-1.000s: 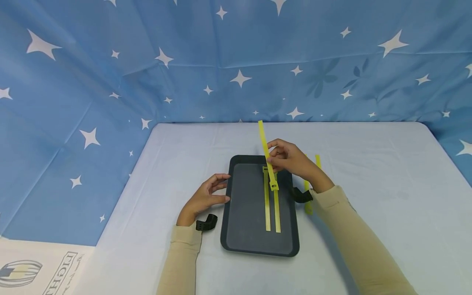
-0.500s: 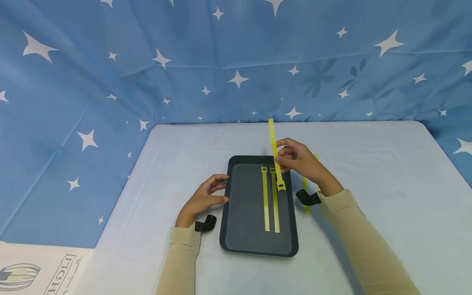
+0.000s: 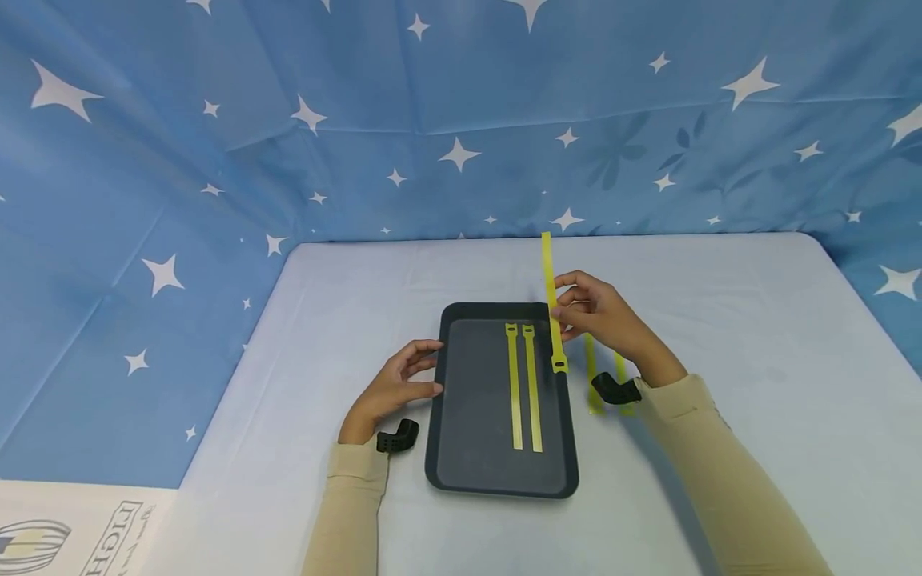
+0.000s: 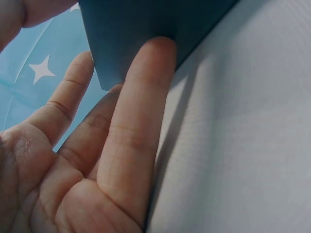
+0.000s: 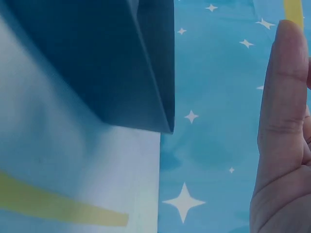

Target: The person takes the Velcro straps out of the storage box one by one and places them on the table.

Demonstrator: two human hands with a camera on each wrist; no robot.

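My right hand (image 3: pixel 594 312) pinches a yellow hook-and-loop cable tie (image 3: pixel 549 272) between thumb and fingers. It stands nearly upright, its slotted head low and overlapping the right rim of the dark grey tray (image 3: pixel 471 400). Two similar ties, a left one (image 3: pixel 515 392) and a right one (image 3: pixel 533 392), lie side by side in the tray, slotted heads away from me. With thumb and fingertips, my left hand (image 3: pixel 392 388) touches the tray's left side. The left wrist view shows its straight thumb (image 4: pixel 138 107) against the outer wall. The held tie's lower part is hidden in the right wrist view.
On the white-covered table (image 3: pixel 749 400), right of the tray, lie more yellow ties (image 3: pixel 591 364), partly behind the right wrist's black camera mount (image 3: pixel 615 390). A blue star-patterned cloth (image 3: pixel 346 152) hangs behind the table. Printed fabric (image 3: pixel 86 524) shows at lower left.
My right hand has carried the held tie rightward, from over the ties in the tray to the right rim. The left hand stays at the tray's side. The head view has shifted slightly.
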